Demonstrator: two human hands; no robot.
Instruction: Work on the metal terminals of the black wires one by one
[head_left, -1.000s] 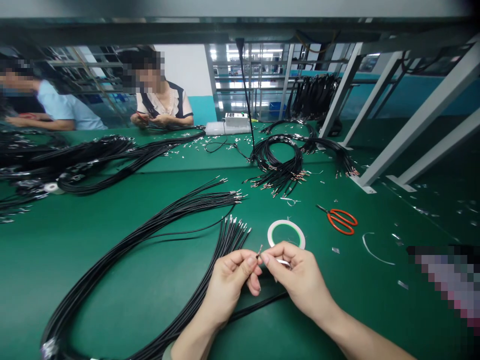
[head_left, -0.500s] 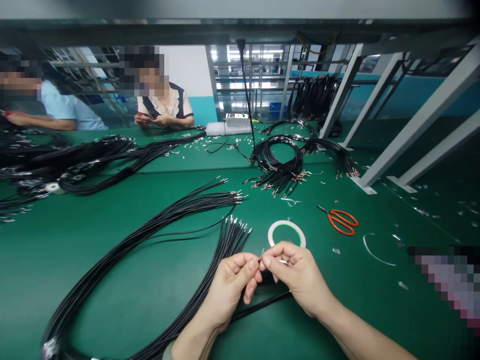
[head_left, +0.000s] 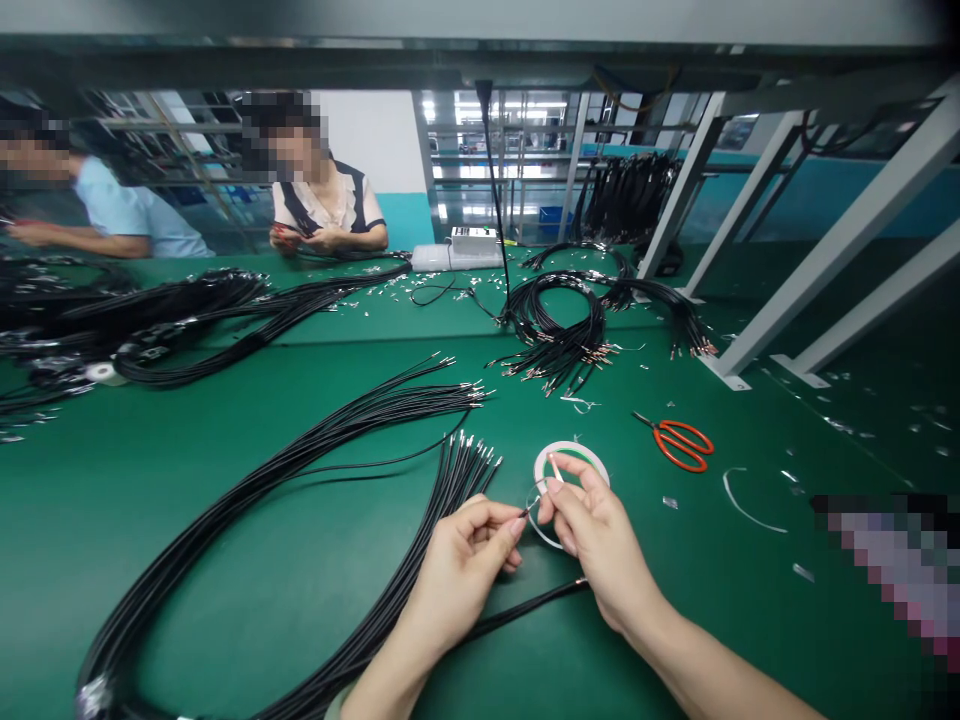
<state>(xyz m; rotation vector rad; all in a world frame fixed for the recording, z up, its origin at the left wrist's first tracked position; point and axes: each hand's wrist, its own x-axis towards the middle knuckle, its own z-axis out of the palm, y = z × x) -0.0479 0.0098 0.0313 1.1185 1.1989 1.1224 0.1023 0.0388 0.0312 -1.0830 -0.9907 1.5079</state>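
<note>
- Head view, the only one: left hand (head_left: pixel 461 570) pinched, thumb against index finger, gripping a dark cable end (head_left: pixel 526 513). Other fingers curled beneath.
- Right hand (head_left: pixel 592 530) just beside it, thumb and fingertips closed on a thin white strip (head_left: pixel 541 537), which bows out below the fingers in a loop.
- Cable end sits between the two hands, raised over the green table (head_left: pixel 750 640), in front of the tape roll (head_left: pixel 541 462). Its rear is hidden in the left fingers.
- Possible trouble: the short exposed end gives little to hold; a loose left pinch could let it roll or slide back.
- The strip's loop hangs free; if it folds onto itself or a fingertip, it could snag or crease. Fine tip strands, too blurred to count, might splay if pulled unevenly.
- Cable bundle (head_left: pixel 157 560) curves close by the left forearm; a sleeve could drag it.
- Pointing: the cable end's tip aims up and rightward, away from the wearer, towards the right fingertips. Long axis slants the same way, roughly across the gap between the hands.
- Orange-handled scissors (head_left: pixel 686 446) lie apart, right of the roll, blades pointing up-left.
</note>
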